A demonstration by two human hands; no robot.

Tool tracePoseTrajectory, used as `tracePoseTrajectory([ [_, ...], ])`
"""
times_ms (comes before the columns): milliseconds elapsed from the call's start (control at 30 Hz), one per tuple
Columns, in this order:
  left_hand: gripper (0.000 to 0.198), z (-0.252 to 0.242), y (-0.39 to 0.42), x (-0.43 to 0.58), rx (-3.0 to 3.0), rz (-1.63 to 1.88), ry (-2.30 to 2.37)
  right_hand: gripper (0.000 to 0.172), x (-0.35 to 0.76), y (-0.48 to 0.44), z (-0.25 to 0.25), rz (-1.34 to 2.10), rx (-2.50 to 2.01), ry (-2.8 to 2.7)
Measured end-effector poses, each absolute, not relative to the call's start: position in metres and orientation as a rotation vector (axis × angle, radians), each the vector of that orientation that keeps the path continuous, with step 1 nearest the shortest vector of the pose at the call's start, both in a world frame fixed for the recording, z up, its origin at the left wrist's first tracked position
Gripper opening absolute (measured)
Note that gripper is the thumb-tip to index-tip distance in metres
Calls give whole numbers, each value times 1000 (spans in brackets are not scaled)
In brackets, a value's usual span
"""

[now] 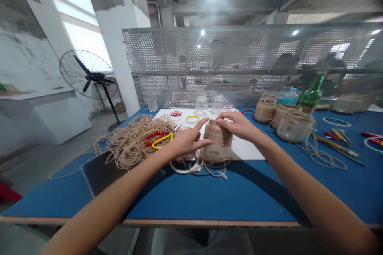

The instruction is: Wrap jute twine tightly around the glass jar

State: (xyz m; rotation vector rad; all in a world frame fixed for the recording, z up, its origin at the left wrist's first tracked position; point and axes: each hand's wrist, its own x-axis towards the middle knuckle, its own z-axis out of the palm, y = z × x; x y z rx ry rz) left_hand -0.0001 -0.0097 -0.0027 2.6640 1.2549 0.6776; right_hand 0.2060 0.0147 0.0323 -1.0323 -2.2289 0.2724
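A glass jar (217,151) stands upright on the table in front of me, its upper part wound with brown twine (220,132). My left hand (189,140) is at the jar's left side, open, index finger and thumb apart; the index fingertip is near the rim and the thumb by the winding. My right hand (237,125) is closed at the jar's upper right, fingertips pressed on the wound twine near the rim. Left of the jar lies a big loose heap of twine (131,137), with red-and-yellow-handled scissors (163,139) on it.
White tape rings (184,167) and twine strands lie before the jar. Clear jars (201,103) stand behind it. To the right are twine-wrapped jars (265,109), a green bottle (312,91) and brushes (338,145). A perforated metal screen (197,59) borders the table's back.
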Motion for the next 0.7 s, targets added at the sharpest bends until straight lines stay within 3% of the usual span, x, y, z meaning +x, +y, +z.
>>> tracePoseTrajectory([
  [300, 75, -2, -7, -3, 2586, 716, 1268, 21, 212, 29, 23, 542, -917, -2180],
  [467, 83, -5, 0, -6, 2544, 724, 1310, 21, 211, 31, 20, 494, -932, -2203],
  [700, 78, -5, -4, -5, 2568, 734, 1185, 23, 210, 29, 20, 364, -999, -2258],
])
